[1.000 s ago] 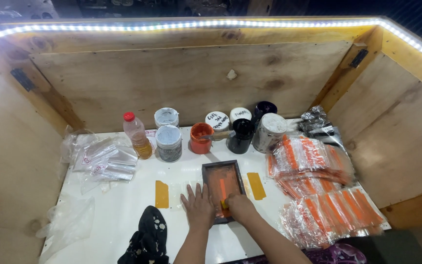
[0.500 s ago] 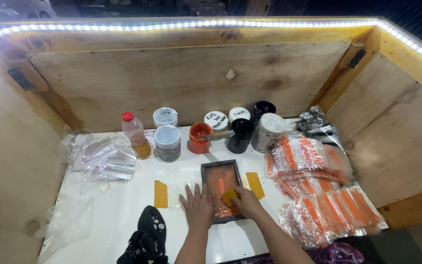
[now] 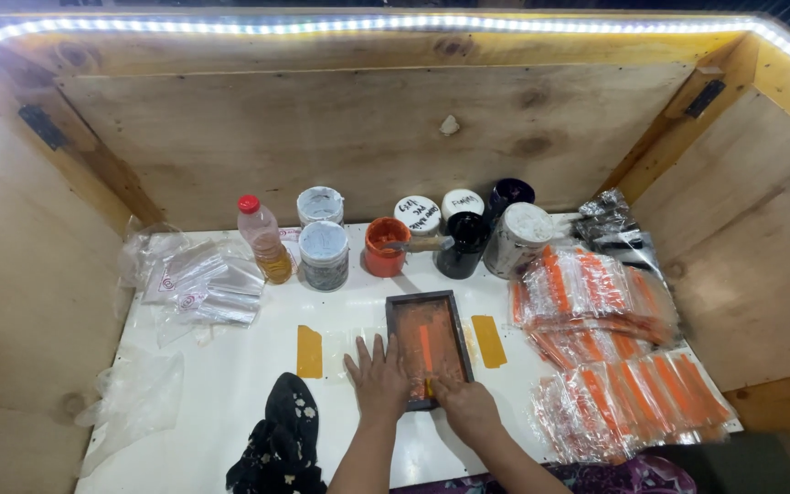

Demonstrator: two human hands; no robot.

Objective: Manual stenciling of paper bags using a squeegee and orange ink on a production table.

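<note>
Two bare hands work at the near middle of a white table (image 3: 230,384) boxed in by plywood walls. At the far left lie clear plastic bags (image 3: 198,284), with another clear bag (image 3: 134,398) nearer, and a black flowered cloth (image 3: 276,439) at the near edge. Just right of the cloth, a yellow tape strip (image 3: 309,351) sticks to the table. The left hand (image 3: 378,380) lies flat with fingers spread wide, palm down on the table, touching the left rim of a small dark-framed printing screen (image 3: 427,346) smeared with orange ink; it grasps nothing. The right hand (image 3: 462,402) is curled at the screen's near right corner, fingers pressing on the frame; whether it grips a tool there I cannot tell. A second yellow tape strip (image 3: 488,340) lies just right of the screen. Along the far side stand an oil bottle with a red cap (image 3: 262,238), grey-lidded jars (image 3: 324,247), an orange ink pot (image 3: 386,245) and black pots (image 3: 468,240). Piles of orange-printed clear packets (image 3: 614,348) fill the right.
</note>
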